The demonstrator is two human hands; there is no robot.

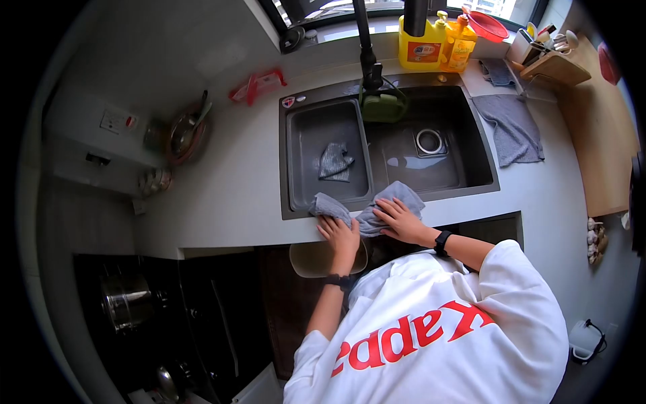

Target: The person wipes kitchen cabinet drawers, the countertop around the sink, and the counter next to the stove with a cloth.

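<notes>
Both hands of the person are at the front edge of the double sink (472, 192), working on a grey cloth (401, 193). The cloth lies bunched across the front rim and the adjoining strip of white counter (222, 195), below the divider between the basins. It appears to be one piece, though the hands cover the middle and two pieces cannot be ruled out.

Left hand (341, 234): palm down, fingers extended and slightly apart, resting on the cloth's left part. Right hand (402, 220): palm down, opened out, fingers laid over the cloth's right part. Neither hand is closed into a fist.

Left basin (306, 135): a second, crumpled grey cloth (335, 161) on the floor. Right basin (464, 128): a round drain (429, 141) towards the back. Obstructions: a green strainer (385, 108) sits at the back beside the divider and covers part of the right basin; the black faucet (367, 57) rises behind it.

Behind the sink stand a yellow jug (418, 50) and an orange bottle (460, 47), side by side. A further grey cloth (511, 131) is spread on the counter to the right. A red-and-clear packet (259, 85) lies to the left. Below the counter edge, a pale bin (299, 268) is partly hidden by the left forearm.
</notes>
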